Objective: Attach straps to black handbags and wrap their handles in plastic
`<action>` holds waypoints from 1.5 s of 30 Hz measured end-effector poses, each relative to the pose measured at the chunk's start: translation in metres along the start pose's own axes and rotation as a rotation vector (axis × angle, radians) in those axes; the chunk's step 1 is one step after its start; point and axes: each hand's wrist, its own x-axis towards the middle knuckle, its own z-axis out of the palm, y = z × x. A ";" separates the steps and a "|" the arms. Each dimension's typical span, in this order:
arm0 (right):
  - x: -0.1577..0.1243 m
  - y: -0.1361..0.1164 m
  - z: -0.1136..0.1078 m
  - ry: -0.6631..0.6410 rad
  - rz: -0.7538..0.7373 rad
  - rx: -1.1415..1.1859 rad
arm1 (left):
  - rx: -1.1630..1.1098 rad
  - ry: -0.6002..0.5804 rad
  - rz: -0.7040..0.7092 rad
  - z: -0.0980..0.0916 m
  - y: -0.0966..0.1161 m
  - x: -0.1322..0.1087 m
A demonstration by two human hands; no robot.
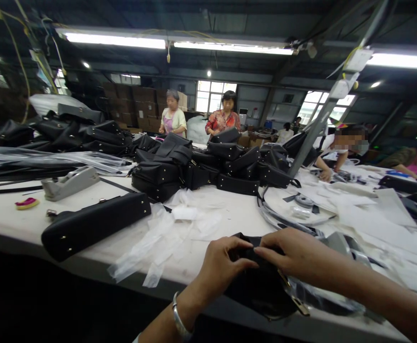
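Observation:
A black bag (261, 290) with gold-coloured metal parts lies at the table's front edge, below both hands. My left hand (222, 259), with a silver bangle at the wrist, pinches the bag's upper part between thumb and fingers. Close against it, my right hand (283, 250) grips the same part from the right, its thumb near my left fingertips. What lies between the fingertips is too small and dark to make out. Crumpled white tissue (172, 228) is spread left of my hands.
Another black bag (97, 221) lies on its side at the left, near a grey tape dispenser (72, 183). Black bags (165, 166) are heaped across the table's middle. A metal post (311, 136) rises at the right. Several people are around the table and beyond.

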 end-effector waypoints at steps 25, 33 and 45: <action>0.018 0.003 0.016 -0.096 -0.128 0.120 | -0.163 0.058 -0.026 0.008 -0.001 -0.013; 0.007 0.003 0.002 0.045 -0.149 -0.163 | -0.132 0.062 -0.030 0.003 -0.003 -0.009; 0.006 -0.004 0.016 0.162 -0.168 -0.326 | -0.176 0.086 -0.027 -0.013 -0.004 -0.009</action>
